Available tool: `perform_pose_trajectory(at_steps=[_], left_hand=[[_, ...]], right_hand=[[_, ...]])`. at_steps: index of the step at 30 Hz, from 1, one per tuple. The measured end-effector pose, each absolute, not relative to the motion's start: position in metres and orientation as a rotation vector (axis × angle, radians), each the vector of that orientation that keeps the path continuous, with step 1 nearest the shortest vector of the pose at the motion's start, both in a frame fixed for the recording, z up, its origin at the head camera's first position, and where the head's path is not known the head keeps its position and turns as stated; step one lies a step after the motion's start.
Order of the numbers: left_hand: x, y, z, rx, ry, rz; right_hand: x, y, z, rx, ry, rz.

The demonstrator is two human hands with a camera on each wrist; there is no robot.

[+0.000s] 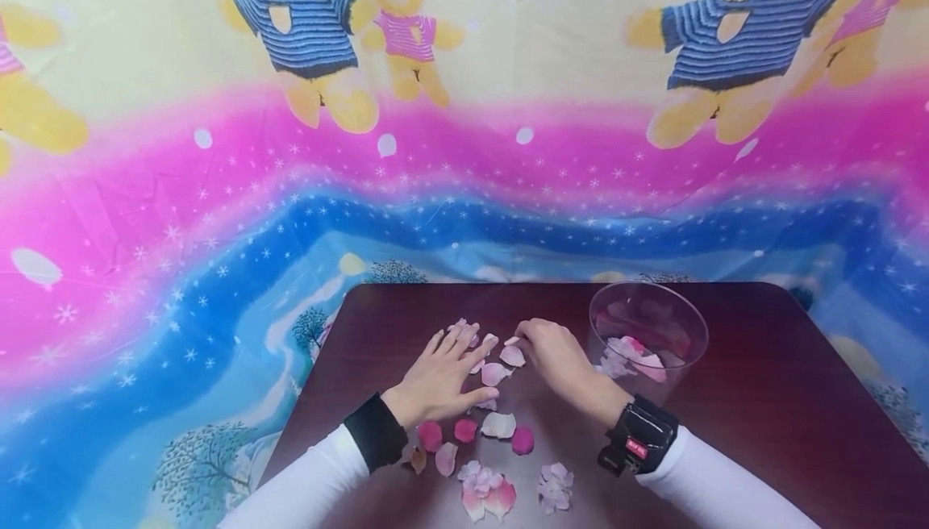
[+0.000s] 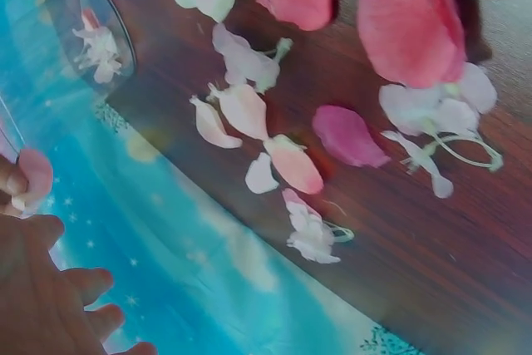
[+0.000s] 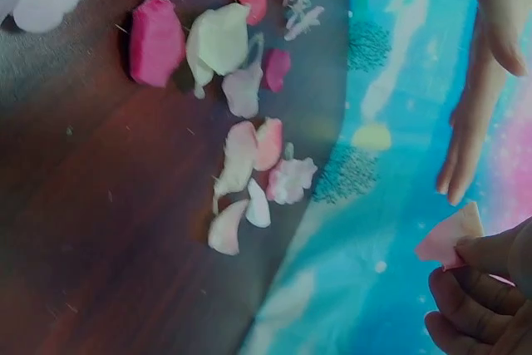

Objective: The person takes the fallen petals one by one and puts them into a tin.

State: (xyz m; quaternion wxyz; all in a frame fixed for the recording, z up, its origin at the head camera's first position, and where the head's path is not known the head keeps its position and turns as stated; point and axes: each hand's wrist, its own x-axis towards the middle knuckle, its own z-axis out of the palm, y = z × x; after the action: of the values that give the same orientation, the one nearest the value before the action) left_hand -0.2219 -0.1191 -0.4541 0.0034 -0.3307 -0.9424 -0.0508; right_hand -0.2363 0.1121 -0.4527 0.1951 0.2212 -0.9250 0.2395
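A printed cloth (image 1: 145, 271) with bears and bands of pink and blue filled the far side of the scene and hung down on the left. In front of it stood the dark wooden counter (image 1: 762, 400), taking up the near middle and right. On the counter's far right sat a clear plastic cup (image 1: 648, 335) with a few pale and pink petals lying in its bottom.

Both arms in white sleeves reached in from the near edge. The left hand (image 1: 443, 376) lay flat, palm down, fingers straight and spread, resting on the counter among the scattered petals (image 1: 499, 424). The right hand (image 1: 553, 354), a black strap at its wrist, was curled, its thumb and fingertips pinched together on a single pale pink petal (image 3: 450, 237), held just left of the cup and just above the counter.

Loose petals, deep pink, pale pink and white, lay between the hands and nearer, toward the near edge.
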Motion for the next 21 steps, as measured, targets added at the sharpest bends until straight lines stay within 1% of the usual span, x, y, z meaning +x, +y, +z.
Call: perform_pose_trajectory(at_steps=[11, 21], left_hand=[[-0.212, -0.094, -0.457, -1.145, -2.959, -0.048], [-0.202, -0.066, -0.441, -1.274, -2.869, -0.08]], right_hand=[[-0.235, 0.139, -0.426, 0.513, -2.553, 0.581], [-0.222, 0.193, -0.408, 0.488, -2.481, 0.561]])
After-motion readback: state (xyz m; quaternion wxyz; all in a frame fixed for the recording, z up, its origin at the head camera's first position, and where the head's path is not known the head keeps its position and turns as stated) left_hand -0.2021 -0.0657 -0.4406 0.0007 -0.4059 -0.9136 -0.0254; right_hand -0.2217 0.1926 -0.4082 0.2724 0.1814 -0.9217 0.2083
